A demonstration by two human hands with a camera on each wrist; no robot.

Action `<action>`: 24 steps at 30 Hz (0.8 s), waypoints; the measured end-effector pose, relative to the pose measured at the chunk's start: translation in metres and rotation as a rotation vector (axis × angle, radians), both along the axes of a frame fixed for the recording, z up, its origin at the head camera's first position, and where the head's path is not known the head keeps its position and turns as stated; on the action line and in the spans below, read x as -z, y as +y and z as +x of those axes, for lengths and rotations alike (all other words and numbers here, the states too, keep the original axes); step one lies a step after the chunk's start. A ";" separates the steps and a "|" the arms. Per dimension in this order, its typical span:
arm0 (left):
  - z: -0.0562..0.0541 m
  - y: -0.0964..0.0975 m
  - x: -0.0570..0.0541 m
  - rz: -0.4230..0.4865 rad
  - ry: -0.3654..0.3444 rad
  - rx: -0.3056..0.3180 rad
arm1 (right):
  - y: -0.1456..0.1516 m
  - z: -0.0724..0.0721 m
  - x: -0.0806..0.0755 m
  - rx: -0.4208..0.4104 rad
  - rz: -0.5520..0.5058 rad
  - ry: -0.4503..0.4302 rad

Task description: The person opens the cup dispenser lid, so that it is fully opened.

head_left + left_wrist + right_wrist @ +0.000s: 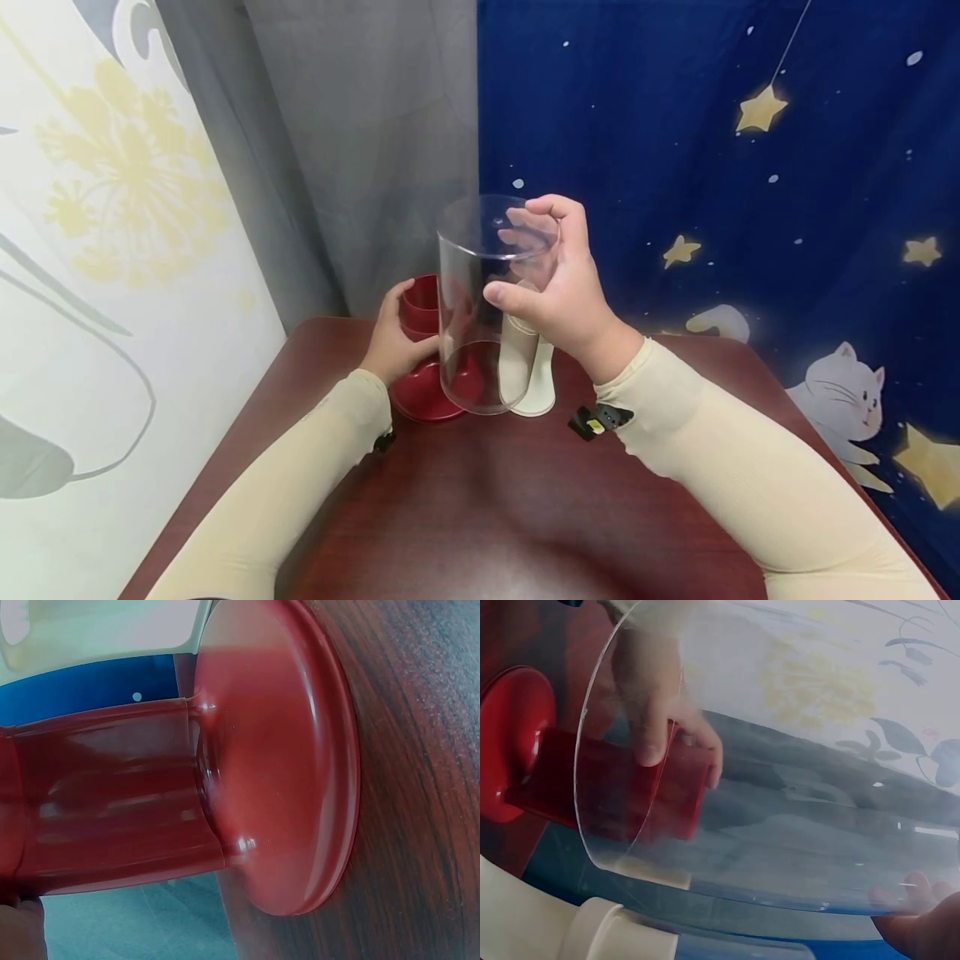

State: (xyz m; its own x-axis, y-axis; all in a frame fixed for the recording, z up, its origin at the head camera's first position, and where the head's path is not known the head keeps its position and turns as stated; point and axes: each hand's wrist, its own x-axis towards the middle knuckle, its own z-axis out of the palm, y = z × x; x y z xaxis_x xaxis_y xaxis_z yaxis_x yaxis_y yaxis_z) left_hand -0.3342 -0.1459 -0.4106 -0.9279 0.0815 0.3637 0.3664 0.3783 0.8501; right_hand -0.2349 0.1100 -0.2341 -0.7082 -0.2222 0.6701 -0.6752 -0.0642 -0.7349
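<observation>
My right hand (573, 292) holds a large clear cylinder (467, 283) near its upper rim, thumb on the near side and fingers on the far side. Left of the cylinder, my left hand (393, 337) grips the upper part of a red stand (423, 400). This stand has a wide round foot and a hollow column (112, 795), and it rests upright on the table. Seen through the clear wall in the right wrist view are the red column (615, 780) and my left fingers. Right behind the cylinder stands a cream-coloured stand (542, 387) with a flared foot.
The dark red wooden table (480, 500) reaches back to a grey curtain (367, 125) and a blue star-patterned curtain (637, 125). A pale floral curtain (135, 333) hangs on the left. In the right wrist view, a clear tube (735, 949) meets the cream stand's top.
</observation>
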 end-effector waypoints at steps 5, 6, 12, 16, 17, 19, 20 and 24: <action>0.001 -0.001 0.000 -0.010 0.020 -0.006 | 0.009 0.003 0.010 -0.023 -0.011 0.020; 0.001 -0.001 0.000 -0.009 0.021 -0.006 | 0.011 0.004 0.012 -0.026 -0.015 0.023; 0.002 0.000 0.000 -0.002 0.015 -0.005 | 0.023 0.007 0.025 -0.056 -0.035 0.023; 0.002 -0.001 0.001 0.006 0.023 0.005 | 0.032 0.007 0.033 -0.067 -0.042 0.021; 0.002 -0.001 0.001 0.009 0.026 0.006 | 0.034 0.007 0.035 -0.066 -0.044 0.020; 0.002 0.000 0.001 0.018 0.033 0.012 | 0.039 0.008 0.037 -0.065 -0.052 0.019; 0.001 0.000 0.001 0.022 0.036 0.013 | 0.041 0.008 0.038 -0.060 -0.057 0.022; 0.000 0.000 0.002 0.035 0.041 0.020 | 0.051 0.010 0.042 -0.050 -0.072 0.029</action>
State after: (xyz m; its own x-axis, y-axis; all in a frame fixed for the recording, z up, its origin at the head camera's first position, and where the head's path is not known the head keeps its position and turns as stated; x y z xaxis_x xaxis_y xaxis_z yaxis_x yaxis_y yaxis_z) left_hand -0.3339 -0.1457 -0.4125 -0.9105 0.0863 0.4044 0.4084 0.3413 0.8466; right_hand -0.2250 0.1607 -0.2756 -0.6773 -0.2076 0.7058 -0.6909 -0.1501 -0.7072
